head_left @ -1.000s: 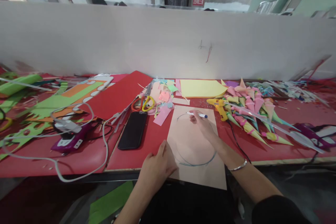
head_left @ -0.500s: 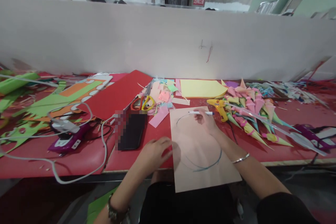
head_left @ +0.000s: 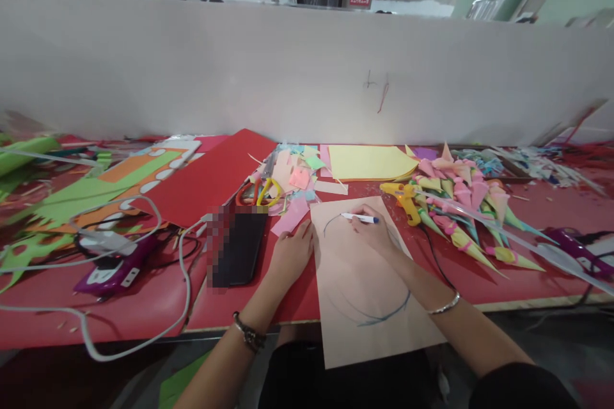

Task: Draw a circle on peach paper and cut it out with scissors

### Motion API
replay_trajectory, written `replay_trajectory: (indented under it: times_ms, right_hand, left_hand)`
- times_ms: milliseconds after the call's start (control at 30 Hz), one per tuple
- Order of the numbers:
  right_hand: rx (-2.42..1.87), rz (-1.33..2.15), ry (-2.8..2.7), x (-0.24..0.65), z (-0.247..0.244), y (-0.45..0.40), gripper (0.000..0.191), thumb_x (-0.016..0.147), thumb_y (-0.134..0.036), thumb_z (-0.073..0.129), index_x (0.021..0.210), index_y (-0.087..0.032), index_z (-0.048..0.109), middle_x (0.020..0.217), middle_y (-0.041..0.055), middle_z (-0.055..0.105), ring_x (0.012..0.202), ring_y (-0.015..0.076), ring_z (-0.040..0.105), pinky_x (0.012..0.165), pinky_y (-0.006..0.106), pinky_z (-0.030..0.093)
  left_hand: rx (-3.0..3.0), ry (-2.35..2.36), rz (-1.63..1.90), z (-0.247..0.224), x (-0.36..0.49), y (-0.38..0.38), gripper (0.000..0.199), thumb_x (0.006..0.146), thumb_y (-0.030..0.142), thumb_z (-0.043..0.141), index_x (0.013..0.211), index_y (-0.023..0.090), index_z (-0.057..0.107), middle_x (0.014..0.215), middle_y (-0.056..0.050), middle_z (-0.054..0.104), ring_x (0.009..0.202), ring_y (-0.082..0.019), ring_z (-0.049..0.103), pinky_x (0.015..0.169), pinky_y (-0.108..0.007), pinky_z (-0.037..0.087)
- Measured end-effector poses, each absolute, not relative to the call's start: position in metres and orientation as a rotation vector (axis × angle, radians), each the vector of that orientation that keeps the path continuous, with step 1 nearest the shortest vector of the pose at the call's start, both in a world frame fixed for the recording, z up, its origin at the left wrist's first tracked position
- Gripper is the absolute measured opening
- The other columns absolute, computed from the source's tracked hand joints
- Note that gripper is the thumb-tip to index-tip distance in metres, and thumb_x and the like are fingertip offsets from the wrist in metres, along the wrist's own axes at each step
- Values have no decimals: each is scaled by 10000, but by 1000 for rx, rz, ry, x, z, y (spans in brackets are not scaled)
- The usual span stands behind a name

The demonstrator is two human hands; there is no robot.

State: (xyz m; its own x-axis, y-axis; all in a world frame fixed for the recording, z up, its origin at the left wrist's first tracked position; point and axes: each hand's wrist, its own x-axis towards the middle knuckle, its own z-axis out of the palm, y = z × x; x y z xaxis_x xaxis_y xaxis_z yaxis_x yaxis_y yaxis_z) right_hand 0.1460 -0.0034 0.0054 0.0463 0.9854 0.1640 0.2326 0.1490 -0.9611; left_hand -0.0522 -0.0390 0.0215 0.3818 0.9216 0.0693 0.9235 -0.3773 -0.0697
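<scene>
The right hand has its grip around a white marker, whose tip is at the curved line near the top of the pale sheet. The marker looks light, rigid and smooth, probably best pinched low on the barrel. The left hand grasps nothing that shows; its fingers rest at the sheet's left edge, beside a pink scrap. The sheet lies on the red surface, its near end past the front edge. It seems thin, light, fairly stiff, likely to slide or crease; flat fingertips near an edge should steady it without smudging the line.
</scene>
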Motion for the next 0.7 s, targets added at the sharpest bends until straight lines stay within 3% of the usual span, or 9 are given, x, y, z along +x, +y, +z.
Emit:
replay_trajectory:
  times_ms: [267,700]
  right_hand:
    - [-1285,797,-1496,144,5,-4,69,669,-257,522,656,-192,538,540,-35,478,506,110,429,449,206,320]
    - [-1067,1143,-1754,135,26,-20,99,697,-184,486,711,-169,583,671,-7,559,580,100,476,505,198,347]
  left_hand:
    - [-2515,-1699,-25,23,-53,-38,400,853,213,266,1206,197,453,1290,-85,442,868,-191,588,823,-364,389]
    - [-2509,-1691,-70,21,-53,-38,403,838,175,280,1198,183,461,1275,-78,462,877,-179,586,801,-344,399]
